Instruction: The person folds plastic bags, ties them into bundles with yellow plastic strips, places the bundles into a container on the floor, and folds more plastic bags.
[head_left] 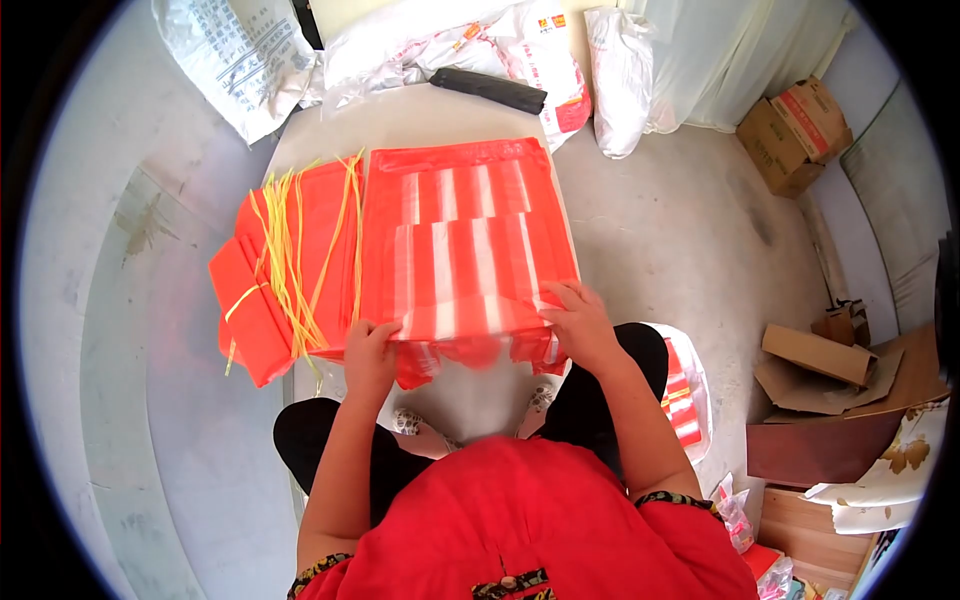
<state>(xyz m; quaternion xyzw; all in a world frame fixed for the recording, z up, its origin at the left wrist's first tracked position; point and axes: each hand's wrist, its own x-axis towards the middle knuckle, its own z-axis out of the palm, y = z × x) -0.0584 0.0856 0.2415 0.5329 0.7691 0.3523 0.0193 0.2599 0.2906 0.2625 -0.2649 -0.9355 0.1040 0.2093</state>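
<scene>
Head view, looking down: on a pale surface [330, 125], straight ahead, a flat pile of thin red-and-white striped plastic sheets [462, 235]. At its near edge, left hand [372, 345] and right hand [580, 318] well apart, seemingly pinching opposite ends. Keep both ends level, with even, gentle tension against creasing or tearing. Just left, loose yellow ribbon-like strips [283, 245] over red folded sheets [320, 215].

Red top [560, 500], black legwear [310, 432].
Dark, multicoloured patterned trim [680, 499] edges both short sleeves; a matching patch [515, 584] marks the chest; pale patterned shoes [407, 421].
</scene>
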